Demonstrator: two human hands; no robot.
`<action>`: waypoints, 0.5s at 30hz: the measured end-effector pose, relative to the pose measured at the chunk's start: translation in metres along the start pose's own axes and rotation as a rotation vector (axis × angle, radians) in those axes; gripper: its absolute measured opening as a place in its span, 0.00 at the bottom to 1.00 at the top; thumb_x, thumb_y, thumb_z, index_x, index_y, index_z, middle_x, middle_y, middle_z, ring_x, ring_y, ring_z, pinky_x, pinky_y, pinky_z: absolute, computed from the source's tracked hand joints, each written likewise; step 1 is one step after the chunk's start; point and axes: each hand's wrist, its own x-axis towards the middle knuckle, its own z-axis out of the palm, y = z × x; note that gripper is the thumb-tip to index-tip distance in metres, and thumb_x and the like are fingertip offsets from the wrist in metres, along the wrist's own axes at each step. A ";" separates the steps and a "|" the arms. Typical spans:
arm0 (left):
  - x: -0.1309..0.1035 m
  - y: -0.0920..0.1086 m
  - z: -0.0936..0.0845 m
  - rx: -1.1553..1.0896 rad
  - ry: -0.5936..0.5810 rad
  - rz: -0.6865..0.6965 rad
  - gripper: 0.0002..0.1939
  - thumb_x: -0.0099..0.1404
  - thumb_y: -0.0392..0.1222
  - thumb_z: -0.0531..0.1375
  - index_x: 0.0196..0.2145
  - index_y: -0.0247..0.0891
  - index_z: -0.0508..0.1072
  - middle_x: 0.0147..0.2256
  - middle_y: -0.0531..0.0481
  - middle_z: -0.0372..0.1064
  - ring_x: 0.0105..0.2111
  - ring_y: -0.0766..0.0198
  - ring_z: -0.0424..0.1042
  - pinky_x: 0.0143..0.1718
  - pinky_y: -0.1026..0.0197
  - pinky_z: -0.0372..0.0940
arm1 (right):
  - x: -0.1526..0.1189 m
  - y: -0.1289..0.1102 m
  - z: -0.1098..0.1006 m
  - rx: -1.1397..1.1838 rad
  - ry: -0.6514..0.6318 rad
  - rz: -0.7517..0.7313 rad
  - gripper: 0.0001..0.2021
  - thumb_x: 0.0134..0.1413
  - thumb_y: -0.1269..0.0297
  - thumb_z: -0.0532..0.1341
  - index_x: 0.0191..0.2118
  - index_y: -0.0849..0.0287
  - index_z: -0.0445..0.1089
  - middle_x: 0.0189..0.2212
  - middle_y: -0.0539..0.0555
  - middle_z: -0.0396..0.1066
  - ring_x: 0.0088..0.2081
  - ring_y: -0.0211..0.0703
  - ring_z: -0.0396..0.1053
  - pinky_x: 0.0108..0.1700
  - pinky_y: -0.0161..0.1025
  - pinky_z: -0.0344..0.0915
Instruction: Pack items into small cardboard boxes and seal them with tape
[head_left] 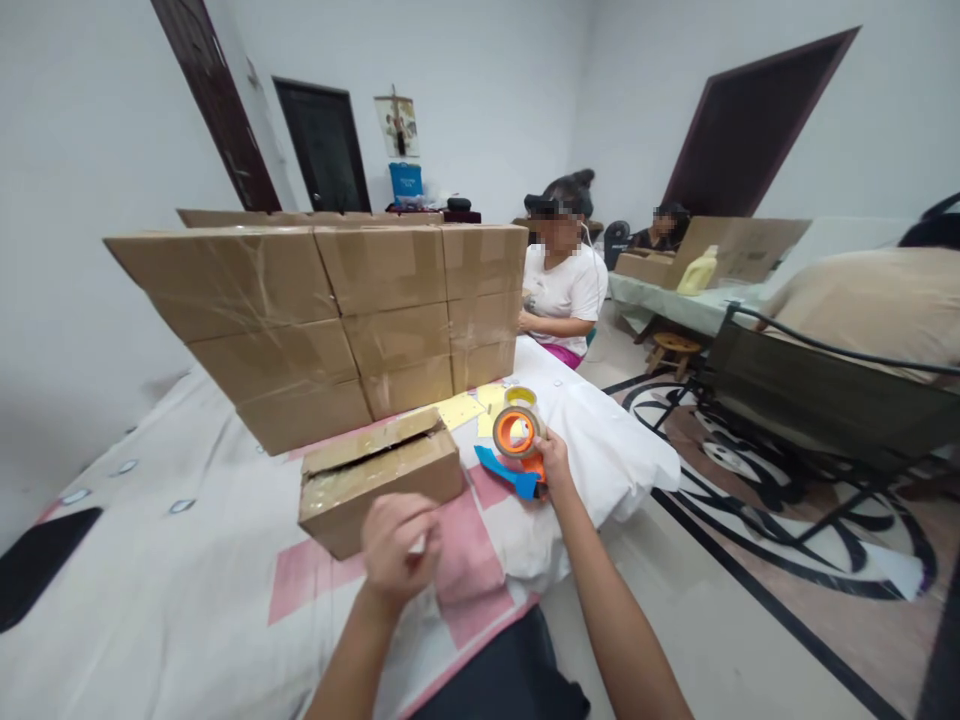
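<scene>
My right hand point(553, 464) is closed around an orange and blue tape dispenser point(514, 432) loaded with a roll of tape, held just above the table. My left hand point(400, 545) has its fingers curled in a loose fist in front of a small cardboard box point(382, 477); whether it holds anything is hidden. A gap runs along the box's top between the flaps, with shiny tape on its left end. Behind the dispenser lies another tape roll point(520, 398) with a yellow core.
Closed cardboard boxes point(397, 310) are stacked three high behind the small box. Yellow sheets point(459, 410) lie beside them on the white and pink cloth point(225, 580). A dark flat object point(45, 565) rests at left. A person point(568, 275) in white sits across the table's far corner.
</scene>
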 end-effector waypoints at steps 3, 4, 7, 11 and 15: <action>0.024 0.015 0.063 -0.247 -0.288 -0.310 0.12 0.68 0.35 0.57 0.47 0.45 0.71 0.42 0.47 0.76 0.45 0.59 0.75 0.48 0.55 0.70 | 0.001 0.004 -0.002 0.083 -0.089 0.066 0.22 0.45 0.49 0.64 0.43 0.60 0.74 0.36 0.56 0.79 0.37 0.51 0.76 0.41 0.44 0.73; 0.031 0.014 0.085 -0.298 -0.376 -0.479 0.13 0.70 0.39 0.55 0.51 0.45 0.71 0.49 0.45 0.75 0.51 0.58 0.73 0.54 0.53 0.68 | 0.001 0.004 -0.001 0.105 -0.116 0.082 0.23 0.45 0.48 0.64 0.44 0.60 0.74 0.37 0.56 0.79 0.36 0.51 0.76 0.41 0.44 0.74; 0.045 0.000 0.139 -0.294 -0.461 -0.776 0.21 0.70 0.47 0.54 0.59 0.41 0.67 0.63 0.39 0.64 0.65 0.51 0.60 0.66 0.44 0.56 | 0.002 0.000 -0.001 0.137 -0.172 0.110 0.25 0.44 0.48 0.65 0.45 0.59 0.74 0.38 0.57 0.79 0.36 0.51 0.77 0.41 0.44 0.74; 0.044 -0.026 0.176 -0.255 -0.440 -0.912 0.22 0.71 0.52 0.52 0.56 0.40 0.71 0.59 0.37 0.69 0.64 0.44 0.62 0.65 0.35 0.54 | 0.005 -0.010 0.001 0.141 -0.216 0.130 0.26 0.42 0.47 0.67 0.45 0.61 0.74 0.33 0.57 0.79 0.33 0.52 0.77 0.39 0.46 0.74; 0.024 -0.037 0.187 -0.319 -0.427 -0.955 0.24 0.72 0.52 0.48 0.57 0.41 0.71 0.58 0.40 0.71 0.62 0.52 0.66 0.64 0.45 0.59 | 0.002 -0.011 0.005 0.133 -0.194 0.218 0.27 0.42 0.43 0.65 0.42 0.59 0.74 0.31 0.57 0.78 0.34 0.55 0.77 0.41 0.50 0.74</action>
